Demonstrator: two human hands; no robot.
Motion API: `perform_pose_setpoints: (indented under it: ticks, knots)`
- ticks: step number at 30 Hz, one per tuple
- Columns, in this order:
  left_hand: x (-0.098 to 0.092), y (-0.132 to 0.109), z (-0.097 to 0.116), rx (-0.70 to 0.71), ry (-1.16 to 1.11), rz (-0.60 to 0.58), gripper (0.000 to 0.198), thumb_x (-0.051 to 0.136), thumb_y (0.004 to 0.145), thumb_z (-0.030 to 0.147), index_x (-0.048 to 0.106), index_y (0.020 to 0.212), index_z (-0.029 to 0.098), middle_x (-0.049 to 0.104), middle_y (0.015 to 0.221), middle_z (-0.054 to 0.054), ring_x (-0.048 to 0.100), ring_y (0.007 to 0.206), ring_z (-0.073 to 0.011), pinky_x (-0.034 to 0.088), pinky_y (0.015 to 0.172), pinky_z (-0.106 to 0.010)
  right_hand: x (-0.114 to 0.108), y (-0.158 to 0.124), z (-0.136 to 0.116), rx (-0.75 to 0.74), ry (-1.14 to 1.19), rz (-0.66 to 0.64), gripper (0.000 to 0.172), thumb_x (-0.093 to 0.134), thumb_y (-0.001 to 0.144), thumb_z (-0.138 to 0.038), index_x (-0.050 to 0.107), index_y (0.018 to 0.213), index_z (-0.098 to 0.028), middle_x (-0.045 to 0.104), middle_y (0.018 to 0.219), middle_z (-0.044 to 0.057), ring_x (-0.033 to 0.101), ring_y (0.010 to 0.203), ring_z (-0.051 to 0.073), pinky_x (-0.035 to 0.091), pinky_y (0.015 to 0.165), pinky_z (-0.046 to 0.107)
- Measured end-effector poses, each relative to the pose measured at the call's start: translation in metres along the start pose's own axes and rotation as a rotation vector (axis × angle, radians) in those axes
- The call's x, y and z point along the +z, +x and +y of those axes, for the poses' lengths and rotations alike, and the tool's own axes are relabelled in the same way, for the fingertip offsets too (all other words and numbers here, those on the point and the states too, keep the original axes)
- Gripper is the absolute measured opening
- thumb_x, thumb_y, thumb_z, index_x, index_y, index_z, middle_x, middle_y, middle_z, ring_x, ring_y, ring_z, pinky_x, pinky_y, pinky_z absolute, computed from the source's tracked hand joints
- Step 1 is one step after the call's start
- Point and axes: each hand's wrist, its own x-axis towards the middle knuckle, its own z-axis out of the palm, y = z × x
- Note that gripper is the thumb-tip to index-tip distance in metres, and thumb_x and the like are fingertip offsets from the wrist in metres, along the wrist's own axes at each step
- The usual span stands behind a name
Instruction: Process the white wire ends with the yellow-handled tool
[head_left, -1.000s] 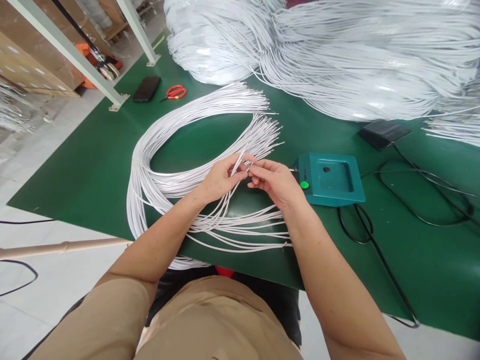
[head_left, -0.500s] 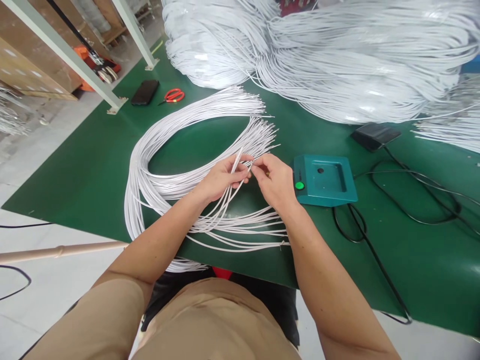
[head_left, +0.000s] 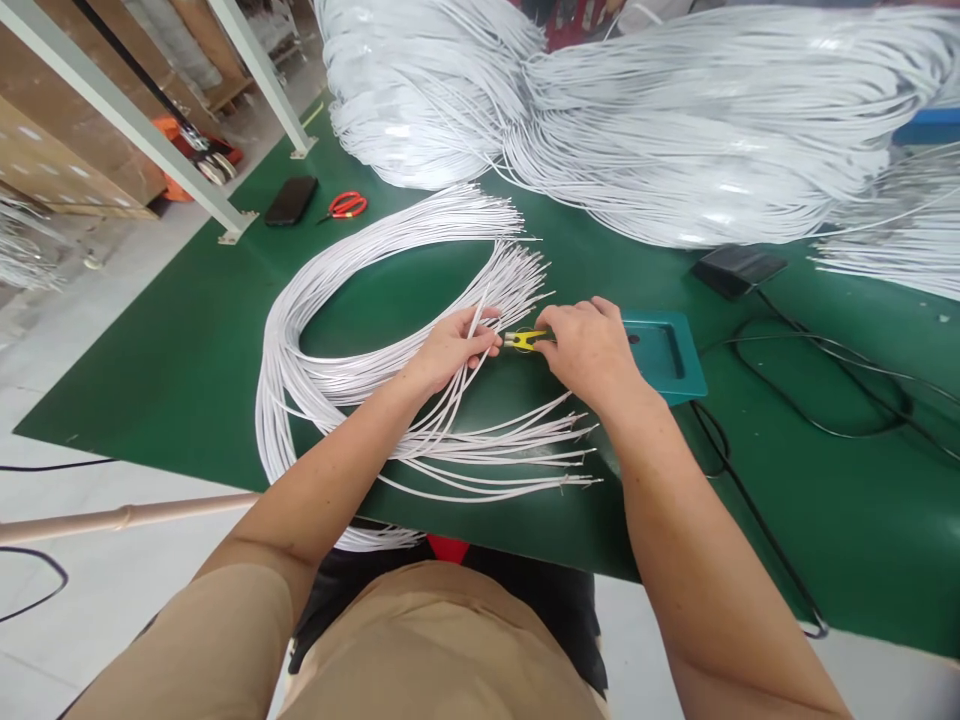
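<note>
My left hand (head_left: 459, 348) is closed on a few white cables (head_left: 451, 398), pinching them close to their ends. Yellow-handled snips (head_left: 525, 341) reach from my right hand (head_left: 589, 345), their tip right at the cable ends by my left fingertips. My right fingers are wrapped round the handles. Whether the blades touch a cable is too small to tell. Behind my hands a looped bundle of white cables (head_left: 281, 330) lies on the green table (head_left: 180, 350), its ends fanned to the right. More loose cable ends (head_left: 555, 485) lie near the table's front edge.
Right of my hand sits a teal device (head_left: 686, 355) with a recessed top, partly covered. A black box (head_left: 739, 270) with cords lies beyond it. Large heaps of white cable (head_left: 697, 130) fill the back. Red-handled scissors (head_left: 347, 205) and a black phone-like object (head_left: 291, 200) lie at the left.
My right hand has moved right, away from my left fingertips, and the yellow snips now show between the hands. My left hand keeps its hold on the cables.
</note>
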Motion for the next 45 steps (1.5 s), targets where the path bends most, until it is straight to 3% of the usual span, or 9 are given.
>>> perform_pose_setpoints:
  ticks: [4, 8, 15, 21, 29, 34, 39, 42, 45]
  knots:
    - [0.000, 0.002, -0.010, 0.044, 0.071, -0.046, 0.039, 0.067, 0.077, 0.014, 0.058, 0.115, 0.012, 0.065, 0.074, 0.000, 0.063, 0.064, -0.0078, 0.038, 0.046, -0.013, 0.001, 0.003, 0.008, -0.051, -0.023, -0.123, 0.019, 0.064, 0.083, -0.021, 0.070, 0.099, -0.015, 0.074, 0.093, 0.011, 0.062, 0.092, 0.028, 0.030, 0.104, 0.045]
    - [-0.001, 0.003, -0.013, 0.085, 0.145, -0.034, 0.038, 0.068, 0.077, 0.016, 0.059, 0.114, 0.013, 0.065, 0.073, 0.001, 0.063, 0.061, -0.0073, 0.042, 0.048, -0.014, 0.001, 0.003, 0.008, -0.088, -0.061, -0.117, 0.017, 0.064, 0.083, -0.019, 0.074, 0.096, -0.014, 0.074, 0.097, 0.012, 0.061, 0.093, 0.028, 0.033, 0.102, 0.045]
    - [0.001, 0.003, -0.015, 0.069, 0.254, 0.023, 0.039, 0.069, 0.074, 0.015, 0.061, 0.112, 0.013, 0.065, 0.073, 0.000, 0.064, 0.060, -0.0085, 0.048, 0.050, -0.016, 0.007, 0.004, 0.010, -0.099, -0.072, -0.084, 0.018, 0.059, 0.085, -0.018, 0.076, 0.081, -0.017, 0.072, 0.074, 0.011, 0.055, 0.086, 0.028, 0.039, 0.086, 0.043]
    - [0.002, 0.002, -0.016, 0.025, 0.291, 0.006, 0.042, 0.067, 0.073, 0.013, 0.062, 0.114, 0.012, 0.065, 0.075, 0.000, 0.067, 0.066, -0.0107, 0.053, 0.053, -0.018, 0.007, 0.005, 0.009, -0.071, -0.053, -0.079, 0.022, 0.057, 0.086, -0.018, 0.078, 0.087, -0.017, 0.069, 0.070, 0.011, 0.054, 0.086, 0.028, 0.039, 0.086, 0.045]
    - [0.002, 0.000, -0.009, -0.058, 0.184, 0.015, 0.037, 0.068, 0.074, 0.010, 0.063, 0.111, 0.011, 0.066, 0.075, -0.001, 0.067, 0.066, -0.0096, 0.050, 0.054, -0.016, 0.012, -0.016, 0.018, 0.137, -0.119, 0.185, 0.036, 0.041, 0.098, -0.029, 0.068, 0.116, -0.014, 0.065, 0.124, 0.017, 0.048, 0.121, 0.035, 0.018, 0.109, 0.068]
    - [-0.001, -0.003, -0.004, -0.051, 0.103, 0.018, 0.039, 0.070, 0.073, 0.009, 0.062, 0.111, 0.011, 0.063, 0.072, 0.001, 0.065, 0.064, -0.0086, 0.048, 0.053, -0.016, 0.013, -0.018, 0.020, 0.161, -0.115, 0.200, 0.033, 0.041, 0.097, -0.024, 0.065, 0.118, -0.013, 0.062, 0.127, 0.018, 0.049, 0.123, 0.035, 0.023, 0.108, 0.067]
    - [-0.010, -0.004, -0.008, 0.013, 0.025, -0.020, 0.044, 0.077, 0.070, 0.018, 0.065, 0.112, 0.014, 0.059, 0.074, 0.003, 0.061, 0.065, -0.0070, 0.043, 0.053, -0.016, 0.000, -0.016, -0.006, -0.096, 0.164, 0.244, 0.028, 0.046, 0.097, -0.027, 0.070, 0.103, -0.014, 0.071, 0.104, 0.014, 0.059, 0.098, 0.028, 0.045, 0.090, 0.046]
    - [-0.012, -0.004, -0.009, 0.005, -0.055, -0.037, 0.036, 0.081, 0.068, 0.029, 0.069, 0.097, 0.012, 0.059, 0.072, 0.003, 0.055, 0.061, -0.0051, 0.043, 0.057, -0.017, 0.001, -0.019, -0.033, -0.440, 0.352, 0.123, 0.029, 0.045, 0.099, -0.027, 0.072, 0.094, -0.015, 0.072, 0.097, 0.010, 0.059, 0.091, 0.021, 0.047, 0.085, 0.034]
    - [-0.011, -0.004, -0.009, -0.016, -0.091, -0.020, 0.037, 0.081, 0.068, 0.042, 0.069, 0.086, 0.011, 0.061, 0.069, 0.002, 0.053, 0.063, -0.0065, 0.044, 0.063, -0.020, 0.011, -0.022, -0.052, -0.563, 0.264, 0.045, 0.033, 0.041, 0.099, -0.021, 0.071, 0.089, -0.012, 0.070, 0.093, 0.012, 0.058, 0.087, 0.022, 0.047, 0.083, 0.036]
